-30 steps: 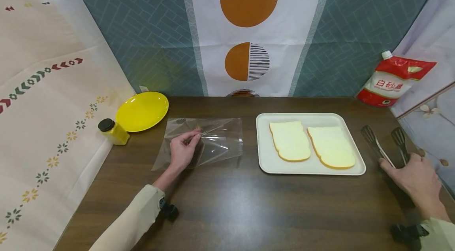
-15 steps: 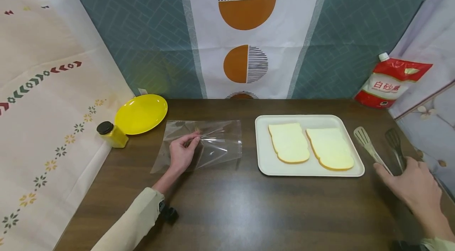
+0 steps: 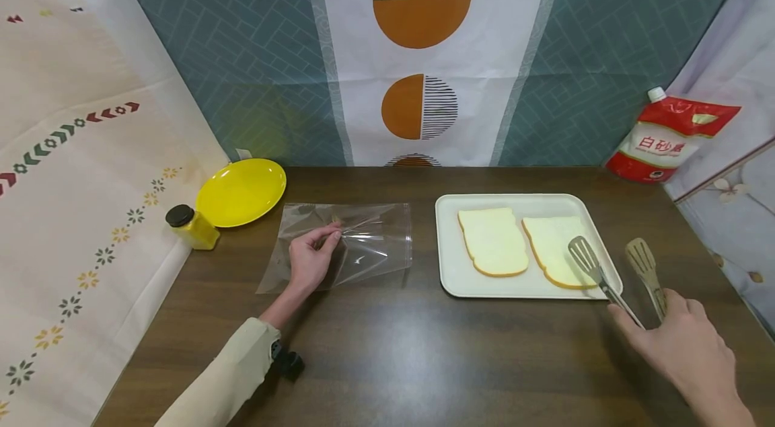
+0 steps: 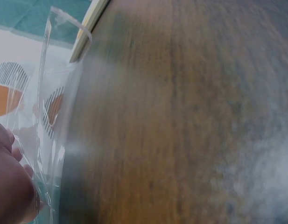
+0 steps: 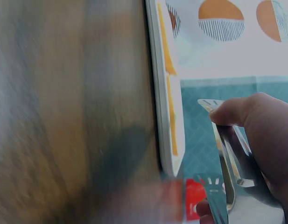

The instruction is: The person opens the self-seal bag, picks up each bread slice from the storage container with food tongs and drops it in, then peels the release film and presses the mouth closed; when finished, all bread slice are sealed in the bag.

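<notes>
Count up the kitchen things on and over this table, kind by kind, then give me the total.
Bread slices: 2
Tray: 1
Tongs: 1 pair
Bag: 1
Plate: 1
Jar: 1
Pouch: 1
Total: 8

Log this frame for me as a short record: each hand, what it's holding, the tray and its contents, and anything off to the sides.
Left hand: pinches a clear plastic bag
Right hand: holds metal tongs, arms apart
Tray: white, holding two bread slices, side by side
Tongs and bread: one slotted end appears over the right-hand slice; contact unclear
Left side: yellow plate, black-lidded yellow jar
Right side: red-and-white spouted pouch
</notes>
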### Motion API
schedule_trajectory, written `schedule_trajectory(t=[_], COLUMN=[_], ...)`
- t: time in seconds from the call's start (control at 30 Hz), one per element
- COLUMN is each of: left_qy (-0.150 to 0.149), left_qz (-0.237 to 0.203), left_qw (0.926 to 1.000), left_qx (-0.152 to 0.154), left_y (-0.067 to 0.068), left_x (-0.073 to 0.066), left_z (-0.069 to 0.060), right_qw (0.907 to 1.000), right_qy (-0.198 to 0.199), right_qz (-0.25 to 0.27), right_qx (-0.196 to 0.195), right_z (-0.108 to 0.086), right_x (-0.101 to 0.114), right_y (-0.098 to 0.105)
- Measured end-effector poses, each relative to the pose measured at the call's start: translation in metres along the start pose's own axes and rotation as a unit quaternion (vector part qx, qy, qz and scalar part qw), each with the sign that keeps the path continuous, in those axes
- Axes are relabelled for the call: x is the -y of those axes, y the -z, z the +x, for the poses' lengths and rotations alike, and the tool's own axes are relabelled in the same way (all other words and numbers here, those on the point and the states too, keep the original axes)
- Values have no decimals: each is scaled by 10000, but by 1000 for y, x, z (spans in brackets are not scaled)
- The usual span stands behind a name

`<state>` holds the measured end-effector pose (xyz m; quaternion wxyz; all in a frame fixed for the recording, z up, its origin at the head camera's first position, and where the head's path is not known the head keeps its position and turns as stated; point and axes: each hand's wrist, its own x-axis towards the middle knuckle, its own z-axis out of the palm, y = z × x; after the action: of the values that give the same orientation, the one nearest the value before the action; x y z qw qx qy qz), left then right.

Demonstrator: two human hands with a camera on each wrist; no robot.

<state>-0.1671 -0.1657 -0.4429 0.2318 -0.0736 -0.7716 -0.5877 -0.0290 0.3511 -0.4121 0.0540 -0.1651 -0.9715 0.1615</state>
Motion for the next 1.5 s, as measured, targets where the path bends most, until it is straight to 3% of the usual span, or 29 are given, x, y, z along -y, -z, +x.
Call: schedule_trajectory(t=[0.2, 0.37, 0.6, 0.7, 0.97, 1.27, 1.5], left_qy=[114, 70, 57, 108, 187, 249, 245], left_qz=[28, -38, -10, 20, 40, -8, -32], left_qw=[9999, 10000, 10000, 9999, 9998, 9997, 9997], left_qx=[58, 35, 31, 96, 21, 17, 32], left_y=[1, 1, -1, -2, -3, -4, -4], left_x=[-19, -19, -19, -17, 18, 23, 17], left_z=[-1, -2, -2, 0, 2, 2, 2], right_qw=[9999, 9996, 9996, 9996, 9992, 9987, 9991], right_qy=[109, 242, 278, 264, 279, 335, 373], right_qz=[-95, -77, -85, -68, -159, -151, -66], right_qx=[34, -94, 67, 59, 238, 366, 181], right_z=[-11, -16, -18, -18, -17, -13, -12], right_x=[9, 11, 13, 14, 20, 22, 25], right_y=[-5, -12, -16, -18, -20, -22, -27])
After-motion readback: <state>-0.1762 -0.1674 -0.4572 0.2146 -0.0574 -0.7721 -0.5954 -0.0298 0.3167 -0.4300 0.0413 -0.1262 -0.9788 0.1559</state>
